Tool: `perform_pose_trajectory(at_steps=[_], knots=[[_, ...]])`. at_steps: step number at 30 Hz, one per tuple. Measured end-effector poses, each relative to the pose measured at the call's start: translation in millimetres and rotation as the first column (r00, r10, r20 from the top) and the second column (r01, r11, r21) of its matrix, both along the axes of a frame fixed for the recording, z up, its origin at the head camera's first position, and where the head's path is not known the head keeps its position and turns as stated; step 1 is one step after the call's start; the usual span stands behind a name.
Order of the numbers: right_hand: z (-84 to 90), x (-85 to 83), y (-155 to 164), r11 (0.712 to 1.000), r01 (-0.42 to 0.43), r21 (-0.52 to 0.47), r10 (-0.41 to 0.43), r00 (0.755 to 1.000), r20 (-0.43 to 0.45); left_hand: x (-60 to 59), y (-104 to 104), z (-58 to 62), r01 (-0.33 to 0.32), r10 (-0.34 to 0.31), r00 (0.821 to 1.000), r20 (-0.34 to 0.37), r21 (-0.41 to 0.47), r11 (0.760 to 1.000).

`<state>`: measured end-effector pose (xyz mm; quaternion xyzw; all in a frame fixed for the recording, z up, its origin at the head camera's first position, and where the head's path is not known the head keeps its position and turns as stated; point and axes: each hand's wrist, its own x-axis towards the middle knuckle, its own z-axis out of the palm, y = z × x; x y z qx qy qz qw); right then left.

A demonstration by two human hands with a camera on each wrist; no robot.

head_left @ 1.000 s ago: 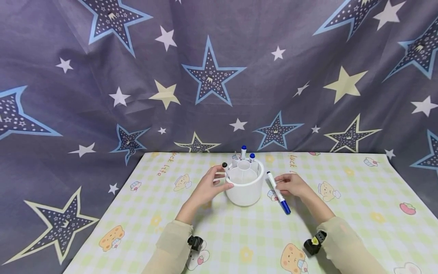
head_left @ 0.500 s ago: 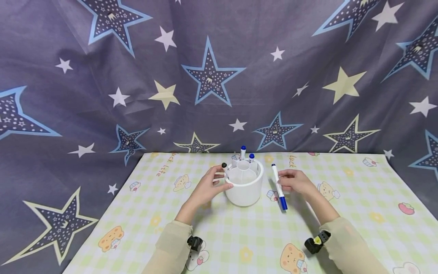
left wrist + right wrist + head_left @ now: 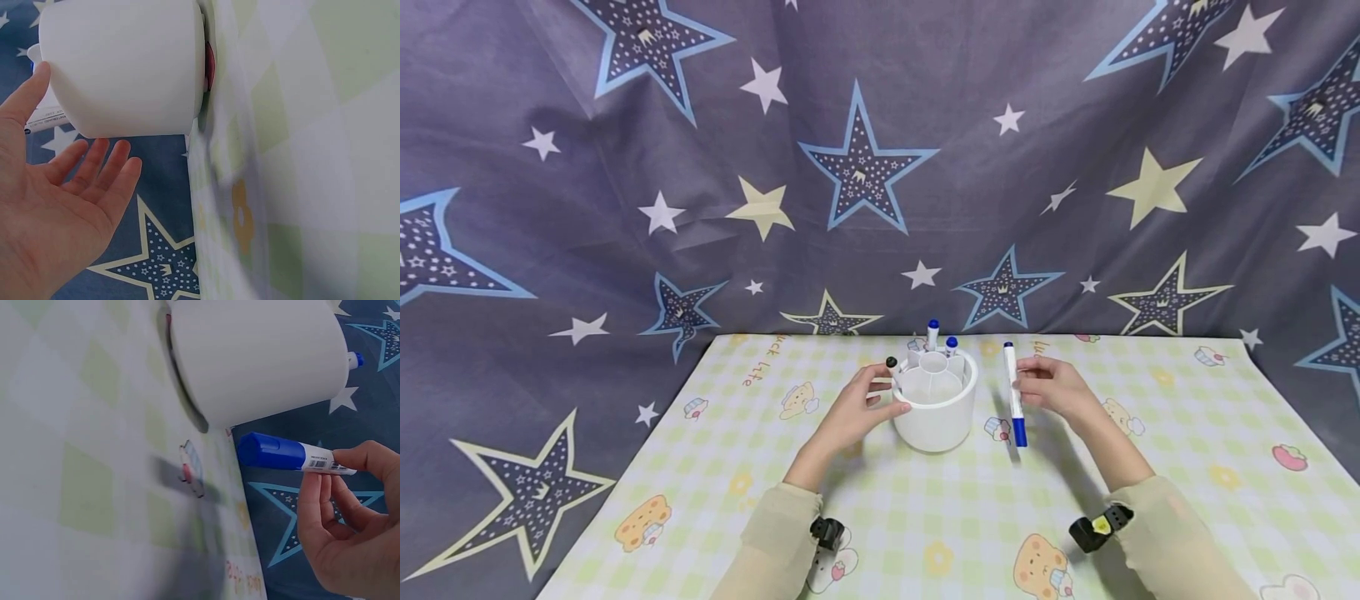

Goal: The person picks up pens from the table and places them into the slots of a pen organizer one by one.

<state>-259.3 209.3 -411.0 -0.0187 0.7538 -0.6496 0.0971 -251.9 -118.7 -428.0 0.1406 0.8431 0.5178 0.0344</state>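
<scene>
A checked tablecloth point(image 3: 1150, 467) covers the table, and on it stands a white round pen holder point(image 3: 936, 412) with three markers poking up from its far compartments. The left hand point(image 3: 857, 410) rests against the holder's left wall, fingers relaxed and spread, thumb on the rim. Just right of the holder, the right hand point(image 3: 1054, 390) pinches a blue-capped marker point(image 3: 1012, 392) between thumb and fingertips point(image 3: 350, 464), lifted nearly upright, cap end down, apart from the holder.
</scene>
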Motion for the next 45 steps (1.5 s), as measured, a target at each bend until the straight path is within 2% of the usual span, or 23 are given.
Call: perform_pose_trajectory(at_steps=[14, 20, 32, 40, 45], knots=[[26.1, 6.4, -1, 0.999, 0.04, -0.026, -0.042, 0.996, -0.079, -0.6, 0, -0.2, 0.001, -0.001, 1.0, -0.005, -0.01, 1.0], [34.5, 7.7, -2, 0.998, 0.062, -0.006, -0.062, 0.99, -0.13, -0.3, 1, -0.8, -0.004, 0.004, 1.0, -0.001, -0.001, 1.0], [46.6, 8.8, -9, 0.996, 0.075, -0.038, -0.08, 0.984, -0.16, -0.7, 0, -1.3, -0.002, 0.002, 1.0, -0.027, -0.002, 1.0], [51.7, 10.2, -13, 0.989, 0.108, -0.097, -0.127, 0.969, -0.211, -0.1, 1, -0.7, -0.004, 0.004, 1.0, -0.019, -0.001, 1.0], [54.7, 11.4, -16, 0.974, 0.111, -0.198, -0.157, 0.959, -0.235, 1.0, 1, 0.4, -0.004, 0.004, 1.0, -0.014, 0.0, 1.0]])
